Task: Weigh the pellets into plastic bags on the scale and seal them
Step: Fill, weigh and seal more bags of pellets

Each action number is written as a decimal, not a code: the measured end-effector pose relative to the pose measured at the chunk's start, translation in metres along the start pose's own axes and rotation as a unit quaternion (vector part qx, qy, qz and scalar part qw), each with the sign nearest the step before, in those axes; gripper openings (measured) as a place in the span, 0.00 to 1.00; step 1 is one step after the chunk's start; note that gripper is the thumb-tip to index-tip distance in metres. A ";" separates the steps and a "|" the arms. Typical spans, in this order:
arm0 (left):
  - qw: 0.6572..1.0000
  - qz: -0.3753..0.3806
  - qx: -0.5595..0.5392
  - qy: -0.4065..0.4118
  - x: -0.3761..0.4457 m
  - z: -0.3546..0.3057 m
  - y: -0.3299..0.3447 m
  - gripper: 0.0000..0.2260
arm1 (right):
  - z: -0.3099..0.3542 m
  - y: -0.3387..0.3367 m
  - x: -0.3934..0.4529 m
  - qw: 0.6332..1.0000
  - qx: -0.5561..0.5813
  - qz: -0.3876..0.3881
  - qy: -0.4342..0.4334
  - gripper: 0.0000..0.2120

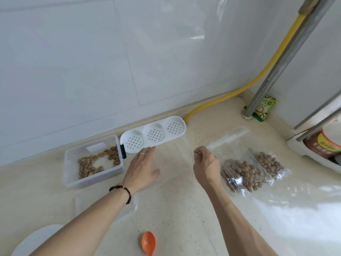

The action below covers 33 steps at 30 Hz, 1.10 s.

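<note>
An empty clear plastic bag (173,159) lies flat on the counter between my hands and is hard to make out. My left hand (142,169) lies flat on its left side with the fingers straight. My right hand (206,167) has its fingers curled, and thumb and forefinger pinch the bag's right edge. A clear tub (72,174) at the left holds brown pellets (92,163). Two filled pellet bags (245,174) lie to the right of my right hand. An orange scoop (148,242) lies near the front edge.
A white tray (182,133) with three perforated wells sits by the wall. Another empty zip bag (228,137) lies behind the filled ones. A clear lid (81,206) and a white round object (36,241) are at front left. A rack (302,154) with a jar stands right.
</note>
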State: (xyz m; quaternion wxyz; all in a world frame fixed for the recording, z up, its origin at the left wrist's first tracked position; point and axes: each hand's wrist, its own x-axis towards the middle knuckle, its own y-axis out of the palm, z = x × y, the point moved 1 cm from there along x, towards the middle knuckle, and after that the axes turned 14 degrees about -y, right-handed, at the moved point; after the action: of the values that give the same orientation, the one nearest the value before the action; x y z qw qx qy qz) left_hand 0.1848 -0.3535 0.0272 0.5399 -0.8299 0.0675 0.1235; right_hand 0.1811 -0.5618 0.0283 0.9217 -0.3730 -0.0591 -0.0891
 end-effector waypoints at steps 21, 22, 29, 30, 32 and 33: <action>0.988 -0.009 -0.121 0.095 -0.149 0.156 -0.142 0.06 | 0.192 0.017 -0.165 0.970 0.233 -0.054 0.043 0.08; 0.990 -0.005 -0.118 0.084 -0.153 0.172 -0.144 0.05 | 0.198 0.030 -0.175 0.973 0.221 -0.044 0.042 0.07; 0.992 -0.050 -0.113 -0.002 -0.162 0.264 -0.143 0.04 | 0.216 0.110 -0.236 0.948 0.236 0.146 0.154 0.03; 0.992 -0.060 -0.108 -0.009 -0.162 0.272 -0.140 0.04 | 0.217 0.118 -0.241 0.942 0.242 0.159 0.169 0.02; 0.992 -0.079 -0.096 -0.001 -0.158 0.282 -0.133 0.03 | 0.219 0.132 -0.248 0.936 0.243 0.167 0.190 0.01; 0.992 -0.089 -0.089 0.009 -0.155 0.284 -0.130 0.03 | 0.219 0.139 -0.249 0.937 0.236 0.165 0.197 0.01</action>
State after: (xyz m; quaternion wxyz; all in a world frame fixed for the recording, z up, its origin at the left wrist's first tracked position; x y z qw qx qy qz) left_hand 0.0302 -0.0444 0.0745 0.4722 -0.8784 -0.0130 0.0725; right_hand -0.0428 -0.2808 0.0477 0.9782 -0.1240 0.1662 0.0092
